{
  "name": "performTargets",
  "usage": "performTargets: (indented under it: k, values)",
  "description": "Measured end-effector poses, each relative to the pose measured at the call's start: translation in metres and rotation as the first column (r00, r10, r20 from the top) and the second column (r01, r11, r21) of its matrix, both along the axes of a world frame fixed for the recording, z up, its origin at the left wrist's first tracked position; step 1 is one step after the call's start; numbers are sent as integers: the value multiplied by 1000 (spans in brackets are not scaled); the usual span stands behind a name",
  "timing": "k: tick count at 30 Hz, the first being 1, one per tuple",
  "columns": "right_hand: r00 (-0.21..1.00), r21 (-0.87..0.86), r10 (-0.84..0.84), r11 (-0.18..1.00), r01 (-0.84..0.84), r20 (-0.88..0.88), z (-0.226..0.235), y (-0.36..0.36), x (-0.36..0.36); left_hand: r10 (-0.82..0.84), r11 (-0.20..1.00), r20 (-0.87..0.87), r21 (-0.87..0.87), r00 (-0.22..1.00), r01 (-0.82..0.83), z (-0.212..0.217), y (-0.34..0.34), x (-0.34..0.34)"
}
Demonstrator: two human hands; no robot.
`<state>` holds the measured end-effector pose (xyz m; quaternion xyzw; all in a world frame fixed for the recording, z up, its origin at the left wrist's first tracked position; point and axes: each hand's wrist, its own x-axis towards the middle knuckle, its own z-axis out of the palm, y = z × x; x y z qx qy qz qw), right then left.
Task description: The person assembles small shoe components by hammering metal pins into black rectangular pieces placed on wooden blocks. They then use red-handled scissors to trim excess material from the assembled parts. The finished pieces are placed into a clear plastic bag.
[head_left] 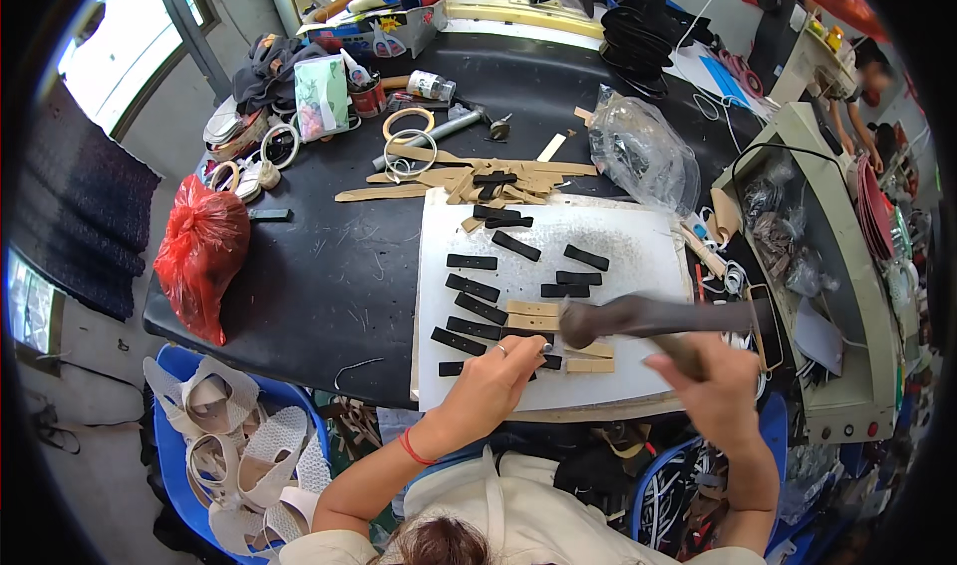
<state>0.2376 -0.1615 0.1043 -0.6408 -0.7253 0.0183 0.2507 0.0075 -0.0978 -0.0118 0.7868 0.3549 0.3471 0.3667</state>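
— Your right hand (710,381) grips the hammer (638,318), its head blurred over the tan strips (558,316). Your left hand (495,371) pinches a strip end flat on the white board (638,236).

— How do I strike well?

— Keep your fingertips off the head's path, I'd say. Black strips (472,288) lie at ten o'clock of your left hand; a clear bag (643,151) sits at twelve, a red bag (199,251) at nine.
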Motion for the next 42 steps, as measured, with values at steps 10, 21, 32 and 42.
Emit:
performTargets:
  k: [10,21,32,42]
  values:
    - [990,24,-16,1000,13,138,-27,23,32,154,943,72,-309,986,-124,10,13,9]
    - [987,-99,-149,983,154,59,-69,44,80,34,868,361,-473,932,151,16,126,82]
    - [983,-148,-185,972,180,-19,-74,63,93,14,796,245,-590,969,138,-4,135,94]
    - [822,-4,-288,944,329,-492,-13,80,68,-170,984,-105,29,980,174,-3,123,96]
